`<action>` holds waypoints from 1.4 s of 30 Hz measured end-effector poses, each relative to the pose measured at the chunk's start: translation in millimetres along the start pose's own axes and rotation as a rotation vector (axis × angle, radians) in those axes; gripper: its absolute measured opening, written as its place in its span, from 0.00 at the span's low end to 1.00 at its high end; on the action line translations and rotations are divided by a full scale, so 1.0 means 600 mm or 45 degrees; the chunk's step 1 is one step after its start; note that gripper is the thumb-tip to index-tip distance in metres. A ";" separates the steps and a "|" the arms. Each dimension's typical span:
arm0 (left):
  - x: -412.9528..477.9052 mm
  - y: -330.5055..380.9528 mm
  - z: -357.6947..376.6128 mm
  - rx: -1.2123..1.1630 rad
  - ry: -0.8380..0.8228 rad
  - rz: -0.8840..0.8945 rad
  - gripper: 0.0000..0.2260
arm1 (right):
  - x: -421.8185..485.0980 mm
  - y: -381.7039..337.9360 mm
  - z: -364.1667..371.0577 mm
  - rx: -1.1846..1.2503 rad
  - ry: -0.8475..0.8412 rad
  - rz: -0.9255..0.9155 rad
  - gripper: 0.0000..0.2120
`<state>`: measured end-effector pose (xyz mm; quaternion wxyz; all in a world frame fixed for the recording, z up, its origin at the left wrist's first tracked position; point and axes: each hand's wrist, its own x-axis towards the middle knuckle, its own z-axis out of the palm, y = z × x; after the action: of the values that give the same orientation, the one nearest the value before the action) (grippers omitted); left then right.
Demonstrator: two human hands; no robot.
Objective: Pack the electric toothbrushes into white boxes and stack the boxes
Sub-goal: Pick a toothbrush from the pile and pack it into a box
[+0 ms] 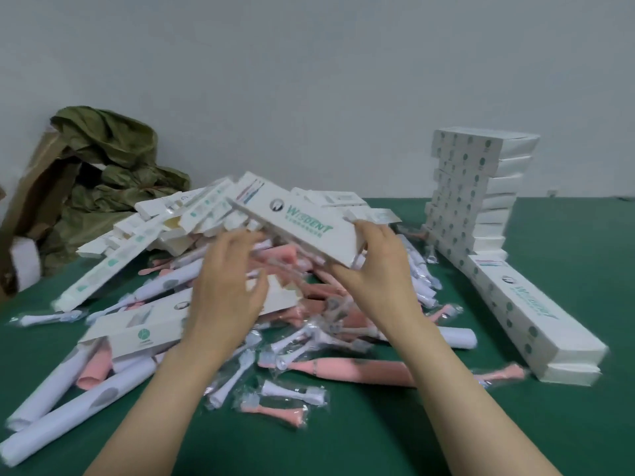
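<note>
A white box with green lettering [302,221] is lifted above the heap, tilted down to the right. My right hand [374,266] grips its near right end, thumb under and fingers over the top edge. My left hand [226,286] hovers below the box's left part with spread, loosely curved fingers, blurred, holding nothing that I can see. Under both hands lies a heap of pink toothbrush handles [357,371], white handles [86,403] and bagged brush heads [292,393]. A tall stack of packed white boxes [477,187] stands at the right.
More empty white boxes [144,324] lie strewn across the heap's left and back. Two long boxes [536,314] lie in front of the stack at right. A brown bag with green cloth [103,159] sits at back left. All rests on a green table [378,441].
</note>
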<state>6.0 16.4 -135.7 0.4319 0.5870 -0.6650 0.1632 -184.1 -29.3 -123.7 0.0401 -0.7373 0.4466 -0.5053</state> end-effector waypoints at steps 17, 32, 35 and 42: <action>-0.034 0.015 0.044 -0.015 -0.332 -0.085 0.09 | -0.170 0.164 -0.270 -0.494 0.492 0.722 0.23; -0.045 0.020 0.041 0.081 -0.384 -0.036 0.16 | -0.158 0.107 -0.268 -0.620 0.581 0.432 0.30; -0.035 -0.006 0.022 0.173 -0.386 -0.114 0.23 | -0.121 0.063 -0.201 -0.377 0.296 0.318 0.24; -0.034 -0.047 -0.018 0.217 -0.457 -0.177 0.29 | -0.072 -0.017 -0.011 0.014 -0.507 0.263 0.18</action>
<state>34.7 30.5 -153.3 0.2655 0.6856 -0.6730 0.0813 -186.8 9.2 -146.0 0.1831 -0.7725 0.5002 -0.3456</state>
